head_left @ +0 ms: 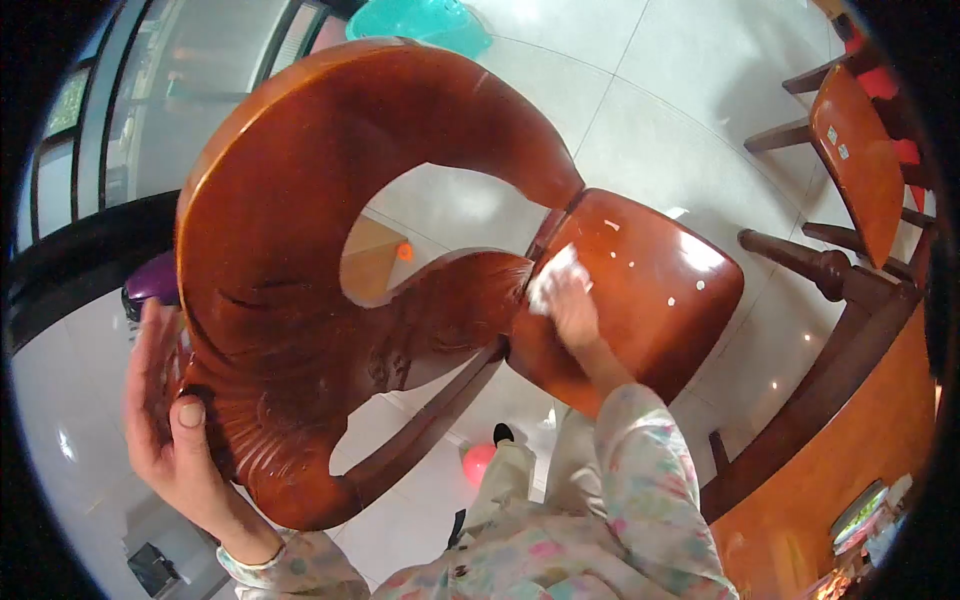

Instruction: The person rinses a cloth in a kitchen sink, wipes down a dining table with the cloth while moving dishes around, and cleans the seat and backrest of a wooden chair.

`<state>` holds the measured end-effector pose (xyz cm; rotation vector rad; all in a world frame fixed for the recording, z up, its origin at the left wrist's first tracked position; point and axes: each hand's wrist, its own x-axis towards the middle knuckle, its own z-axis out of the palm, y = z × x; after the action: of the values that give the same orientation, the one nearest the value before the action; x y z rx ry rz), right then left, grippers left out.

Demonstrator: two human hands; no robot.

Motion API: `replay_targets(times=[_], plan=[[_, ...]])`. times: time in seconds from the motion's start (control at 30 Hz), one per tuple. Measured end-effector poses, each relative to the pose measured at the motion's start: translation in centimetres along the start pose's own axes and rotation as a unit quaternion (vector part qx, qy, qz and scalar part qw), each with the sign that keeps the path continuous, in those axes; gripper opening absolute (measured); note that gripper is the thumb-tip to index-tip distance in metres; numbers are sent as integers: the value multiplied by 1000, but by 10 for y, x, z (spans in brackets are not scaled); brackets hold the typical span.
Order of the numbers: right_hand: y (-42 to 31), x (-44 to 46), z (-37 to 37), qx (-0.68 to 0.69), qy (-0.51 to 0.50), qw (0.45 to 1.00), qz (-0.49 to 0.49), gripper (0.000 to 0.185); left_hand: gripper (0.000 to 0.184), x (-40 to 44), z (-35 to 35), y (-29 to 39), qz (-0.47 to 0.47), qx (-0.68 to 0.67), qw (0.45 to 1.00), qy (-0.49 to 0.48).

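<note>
A glossy reddish-brown wooden chair (285,190) with a curved, carved backrest fills the middle of the head view. My left hand (180,440) holds the outer edge of the backrest at the lower left, thumb on the near face and fingers around the rim. On the chair's seat (655,265), close to where it meets the back, my right hand (575,318) presses a crumpled white cloth (556,280); it could also be tissue. Several small white spots dot the seat to the right of the cloth.
A second wooden chair (850,150) stands at the upper right, near a wooden table (830,440) with items on it. At the top is a teal plastic tub (420,22). A pink balloon-like ball (480,463) lies by my feet. Dark-framed glass panels (170,100) line the left.
</note>
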<state>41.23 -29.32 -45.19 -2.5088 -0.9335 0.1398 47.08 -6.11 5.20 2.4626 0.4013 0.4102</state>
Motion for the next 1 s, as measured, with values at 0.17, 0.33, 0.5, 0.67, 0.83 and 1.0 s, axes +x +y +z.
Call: replay_targets(times=[0.17, 0.33, 0.5, 0.67, 0.83, 1.0], plan=[[15, -67, -23, -3, -161, 980, -116, 32, 56, -29, 9, 4, 80, 168, 980, 71], [101, -11, -74, -60, 15, 983, 173, 41, 58, -25, 21, 3, 26, 70, 992, 101], [41, 10, -51, -40, -57, 987, 145, 40, 56, -26, 27, 3, 27, 53, 993, 103], [65, -100, -30, -81, -117, 988, -54, 39, 54, -29, 18, 7, 18, 88, 992, 86], [142, -49, -105, -101, 43, 958, 264, 41, 51, -28, 12, 3, 23, 45, 997, 63], [72, -124, -64, -40, 89, 873, 478, 54, 48, -24, -2, -4, 175, 275, 945, 20]])
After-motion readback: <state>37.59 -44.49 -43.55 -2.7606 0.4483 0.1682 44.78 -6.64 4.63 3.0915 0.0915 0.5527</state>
